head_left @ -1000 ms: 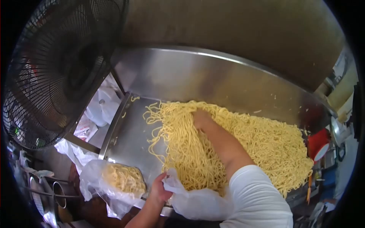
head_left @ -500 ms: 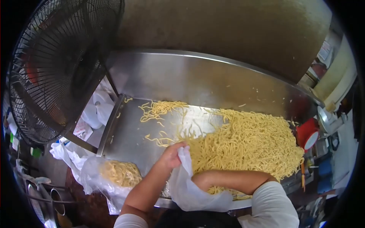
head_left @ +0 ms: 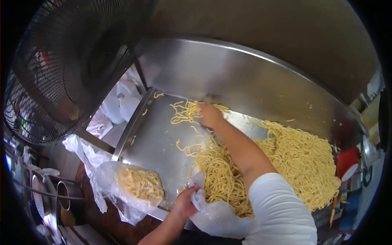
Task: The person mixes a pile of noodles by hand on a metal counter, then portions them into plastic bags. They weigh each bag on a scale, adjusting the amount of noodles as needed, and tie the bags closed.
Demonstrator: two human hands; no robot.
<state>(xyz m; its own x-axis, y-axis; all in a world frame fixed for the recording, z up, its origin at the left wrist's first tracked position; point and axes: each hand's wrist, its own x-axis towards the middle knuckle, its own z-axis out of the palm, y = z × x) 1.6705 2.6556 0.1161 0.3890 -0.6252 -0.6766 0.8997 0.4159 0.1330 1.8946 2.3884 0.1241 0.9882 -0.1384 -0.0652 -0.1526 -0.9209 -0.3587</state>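
Observation:
My left hand (head_left: 188, 203) pinches the rim of a thin white plastic bag (head_left: 222, 218) at the front edge of a steel tray (head_left: 153, 141). Loose yellow noodles (head_left: 222, 175) lie at the bag's mouth; how many are inside is hidden. My right arm stretches over them to the back of the tray. There my right hand (head_left: 211, 117) is curled on a small clump of noodles (head_left: 185, 111), its fingertips partly hidden. The large noodle heap (head_left: 304, 163) covers the right side of the tray.
A filled clear bag of noodles (head_left: 141, 183) rests at the tray's front left corner. A large black fan (head_left: 61, 77) stands close on the left. The tray's tall steel back wall (head_left: 245, 77) rises behind. A red container (head_left: 348, 163) sits beyond the right end.
My right hand has come out of the bag's mouth and reached to the small clump at the back. My left hand has lowered with the bag rim. The view has shifted.

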